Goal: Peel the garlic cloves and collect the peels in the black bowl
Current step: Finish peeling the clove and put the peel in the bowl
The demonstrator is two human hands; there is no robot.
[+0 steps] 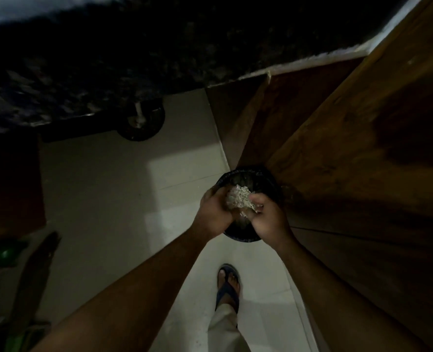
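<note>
Now | both hands clutch garlic peels | above black bowl

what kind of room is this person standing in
Probably a dim home kitchen. A dark speckled stone counter runs above a pale tiled floor, with wooden cabinet doors beside it, and both hands work pale garlic peels over a black bowl.

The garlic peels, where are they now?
In the head view, the garlic peels sit bunched between both hands, right over the black container by the wooden door.
</note>
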